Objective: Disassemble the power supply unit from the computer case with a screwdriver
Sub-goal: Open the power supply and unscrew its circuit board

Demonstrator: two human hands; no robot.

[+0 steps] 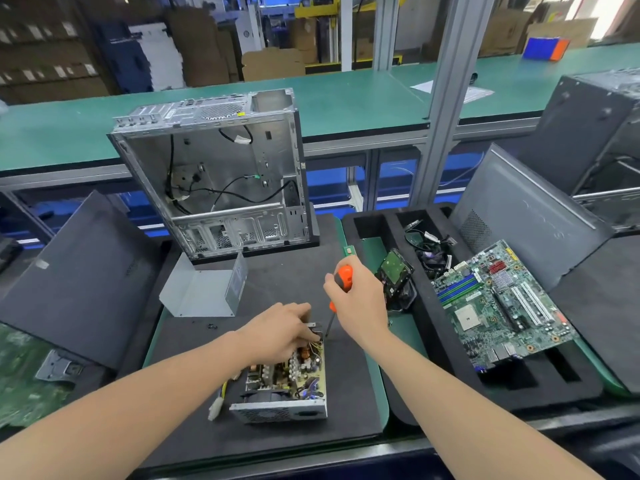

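Note:
The opened power supply unit [287,382] lies on the black mat near me, its circuit board exposed. My left hand [280,332] rests on its far end with fingers curled onto the parts there. My right hand [356,299] grips an orange-handled screwdriver [343,278], tip pointing down at the unit's far right corner. The unit's grey metal cover [204,291] sits apart behind it. The emptied computer case [221,174] stands upright further back with loose black cables inside.
A black foam tray [433,341] on the right holds a hard drive [394,268], cables [433,247] and a motherboard [498,303]. Dark side panels lean at the left [79,278] and right [526,216]. Another case [595,133] stands far right.

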